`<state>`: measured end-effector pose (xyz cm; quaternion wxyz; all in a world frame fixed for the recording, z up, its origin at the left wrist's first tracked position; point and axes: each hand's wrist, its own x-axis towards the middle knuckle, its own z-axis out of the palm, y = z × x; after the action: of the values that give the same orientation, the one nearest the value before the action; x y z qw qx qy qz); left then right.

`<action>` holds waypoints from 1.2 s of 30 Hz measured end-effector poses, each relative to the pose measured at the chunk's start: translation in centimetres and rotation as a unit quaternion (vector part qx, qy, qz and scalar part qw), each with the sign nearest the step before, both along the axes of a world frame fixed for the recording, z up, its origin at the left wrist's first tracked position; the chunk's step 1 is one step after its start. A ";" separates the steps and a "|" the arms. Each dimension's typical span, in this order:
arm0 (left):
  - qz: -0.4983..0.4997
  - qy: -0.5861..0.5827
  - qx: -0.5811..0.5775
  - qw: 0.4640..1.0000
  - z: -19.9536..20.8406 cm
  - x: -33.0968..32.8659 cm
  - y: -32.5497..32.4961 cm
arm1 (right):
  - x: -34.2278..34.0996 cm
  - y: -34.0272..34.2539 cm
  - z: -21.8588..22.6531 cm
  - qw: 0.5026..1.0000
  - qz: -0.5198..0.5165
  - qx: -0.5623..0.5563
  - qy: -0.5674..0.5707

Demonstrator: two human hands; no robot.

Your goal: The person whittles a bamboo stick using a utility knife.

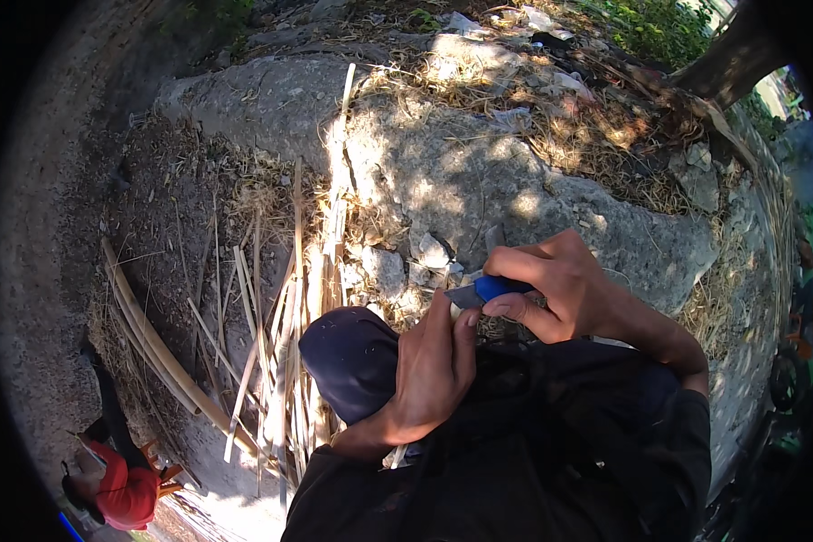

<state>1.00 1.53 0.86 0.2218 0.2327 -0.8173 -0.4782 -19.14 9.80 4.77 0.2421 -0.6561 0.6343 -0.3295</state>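
My right hand (pixel 556 287) is closed around a knife with a blue handle (pixel 501 287). Its short grey blade (pixel 464 297) points left, toward the fingertips of my left hand (pixel 427 366). The left thumb and index finger are drawn together just below the blade tip; whatever they pinch is too small or hidden to make out. A flat grey piece (pixel 495 237) sticks up above the right index finger, and I cannot tell what it belongs to. Both hands are above my dark-clothed lap.
Long pale split strips (pixel 289 361) lie in a pile to the left, beside curved bamboo-like poles (pixel 167 352). A large rock slab (pixel 461 172) with dry grass lies ahead, with stones (pixel 384 269) near my knee. A person in red (pixel 126 492) is at the lower left.
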 end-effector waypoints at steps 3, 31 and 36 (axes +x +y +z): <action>-0.001 -0.007 0.009 1.000 -0.1 -0.1 0.0 | -0.1 0.0 -0.5 0.999 -0.003 -0.037 0.028; 0.028 -0.099 -0.033 0.994 -1.2 -1.6 -0.5 | -1.9 -0.5 -3.6 0.989 -0.052 -0.058 0.126; 0.006 0.040 -0.061 0.997 1.9 0.6 1.4 | -10.8 0.0 -8.8 0.927 -0.293 0.020 0.234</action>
<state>1.57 2.95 2.74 0.2712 0.2047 -0.8341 -0.4345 -29.92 9.76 -4.06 -0.0082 -0.4943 0.8435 -0.2101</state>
